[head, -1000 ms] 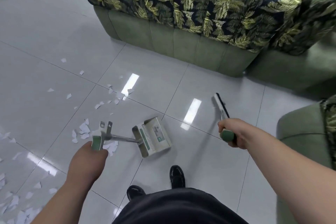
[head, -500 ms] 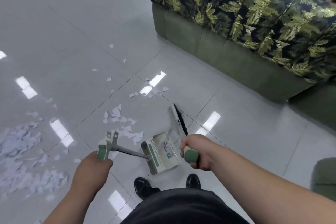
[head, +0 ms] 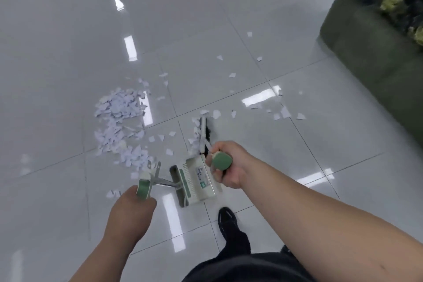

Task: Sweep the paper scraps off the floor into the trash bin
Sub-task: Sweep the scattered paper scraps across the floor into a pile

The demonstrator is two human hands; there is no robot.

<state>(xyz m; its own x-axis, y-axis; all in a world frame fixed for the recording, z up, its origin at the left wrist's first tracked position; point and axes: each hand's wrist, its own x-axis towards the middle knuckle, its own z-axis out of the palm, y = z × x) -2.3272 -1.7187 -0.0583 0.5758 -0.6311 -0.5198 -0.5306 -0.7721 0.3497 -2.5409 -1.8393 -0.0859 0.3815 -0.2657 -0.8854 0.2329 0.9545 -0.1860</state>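
White paper scraps (head: 119, 121) lie in a loose pile on the grey tiled floor, with stray pieces (head: 285, 112) spread to the right. My left hand (head: 130, 215) grips the green-tipped handle of a white dustpan (head: 194, 181), which rests on the floor near my feet. My right hand (head: 226, 167) grips the green end of a broom handle. The broom's black-bristled head (head: 204, 133) touches the floor just beyond the dustpan, among a few scraps. No trash bin is in view.
A green sofa (head: 370, 57) with a leaf-patterned cover fills the upper right corner. My black shoe (head: 226, 217) stands just behind the dustpan. Shiny floor tiles stretch away to the upper left.
My view has swung left, so the sofa slid to the right edge and the scrap pile came to the middle. My right hand brought the broom in from the right to just beyond the dustpan.
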